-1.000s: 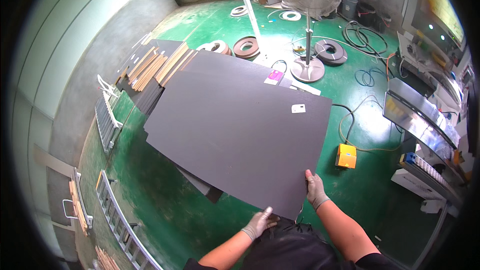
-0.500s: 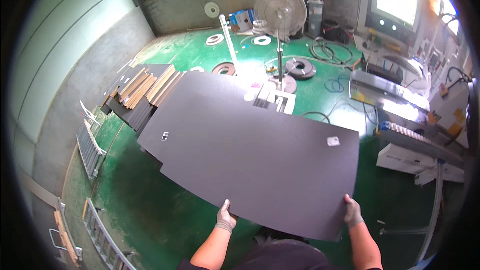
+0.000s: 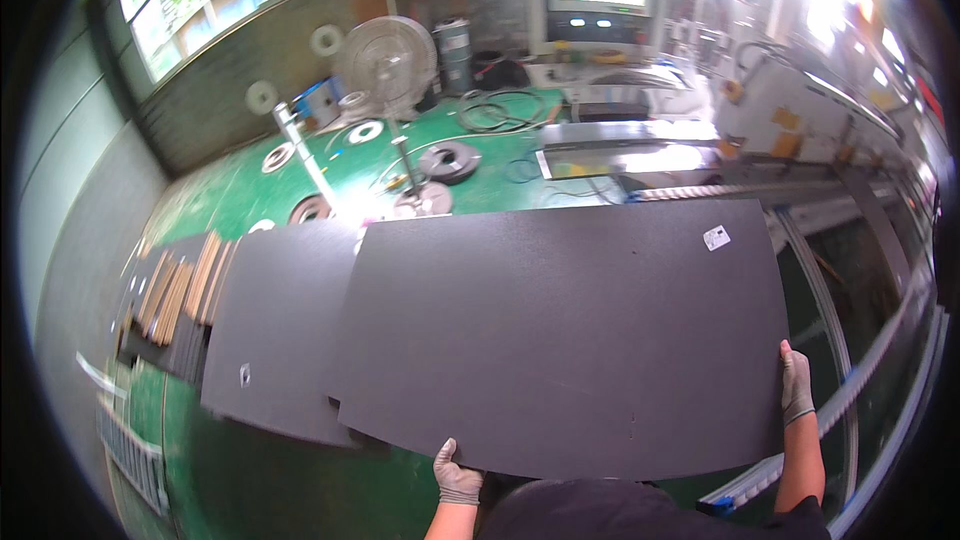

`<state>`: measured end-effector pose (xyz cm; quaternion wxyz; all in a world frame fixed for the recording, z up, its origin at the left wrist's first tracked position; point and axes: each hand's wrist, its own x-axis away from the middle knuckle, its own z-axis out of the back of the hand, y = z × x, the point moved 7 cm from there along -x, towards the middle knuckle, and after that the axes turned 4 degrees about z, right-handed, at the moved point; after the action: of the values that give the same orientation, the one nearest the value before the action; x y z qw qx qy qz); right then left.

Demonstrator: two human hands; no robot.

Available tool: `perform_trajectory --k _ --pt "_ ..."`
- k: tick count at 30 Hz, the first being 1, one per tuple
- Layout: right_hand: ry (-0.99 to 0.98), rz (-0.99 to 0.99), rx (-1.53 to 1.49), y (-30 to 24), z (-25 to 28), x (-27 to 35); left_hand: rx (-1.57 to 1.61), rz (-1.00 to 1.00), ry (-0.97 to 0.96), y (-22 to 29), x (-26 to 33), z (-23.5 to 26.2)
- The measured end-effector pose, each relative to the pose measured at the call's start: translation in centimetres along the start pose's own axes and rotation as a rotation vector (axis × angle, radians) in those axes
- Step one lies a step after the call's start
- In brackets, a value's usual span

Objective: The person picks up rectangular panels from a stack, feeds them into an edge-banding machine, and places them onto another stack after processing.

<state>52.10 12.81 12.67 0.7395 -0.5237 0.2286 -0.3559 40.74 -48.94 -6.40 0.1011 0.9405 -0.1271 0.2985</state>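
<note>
The large dark panel [image 3: 565, 335] filled the middle of the view, held flat and roughly level above the green floor [image 3: 260, 470], and everything else is placed from it. It carried a small white sticker [image 3: 716, 237] near its far right corner. Such a wide, thin sheet probably needed support at two separated points to keep it from sagging or swinging, which would explain the spacing of the hands. The left hand [image 3: 457, 476], gloved, had its grip closed on the panel's near edge left of centre, fingers curled over the top; the right hand [image 3: 796, 387], also gloved, clasped the near right corner along the side edge. To the left of the panel, partly under its edge, lay a stack of similar dark sheets [image 3: 275, 340], and beyond that stack a pile of pale wooden strips [image 3: 180, 285]. To the right of the panel ran a long metal machine frame with rails [image 3: 860, 270], close enough that the right edge seemed likely to catch on it if swung. Beyond the far edge stood a pedestal fan [image 3: 388, 65] with coils and cables [image 3: 448, 160] on the floor around its base.
</note>
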Motion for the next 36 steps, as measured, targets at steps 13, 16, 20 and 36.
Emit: perform_trajectory --k 13,16,20,36 --pt "0.524 -0.169 -0.512 12.0 9.1 20.8 -0.359 0.563 -0.174 -5.3 -14.3 -12.7" --pt "0.622 -0.165 -0.54 11.6 6.4 24.6 -0.453 0.617 -0.133 -7.1 -16.6 -16.7" --pt "0.796 -0.259 -0.578 12.3 3.9 30.5 -0.622 0.703 -0.15 -10.1 -20.1 -19.7" --pt "0.888 -0.567 -0.43 13.4 -2.5 35.9 -0.892 0.865 -0.09 -14.4 -27.3 -23.5"
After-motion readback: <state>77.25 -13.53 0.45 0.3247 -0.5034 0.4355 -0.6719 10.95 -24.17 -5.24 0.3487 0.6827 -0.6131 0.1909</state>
